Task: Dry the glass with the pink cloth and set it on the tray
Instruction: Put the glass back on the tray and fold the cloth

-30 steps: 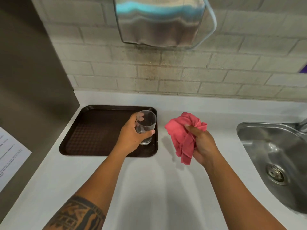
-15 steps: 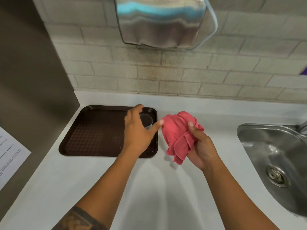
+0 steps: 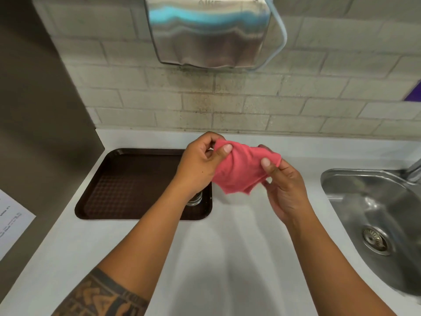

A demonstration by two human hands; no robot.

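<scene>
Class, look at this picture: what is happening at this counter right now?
A person holds a pink cloth stretched between both hands, the left hand pinching one edge and the right hand the other. The glass stands on the near right corner of the brown tray, mostly hidden behind the left wrist and held by neither hand. A steel sink lies to the right.
</scene>
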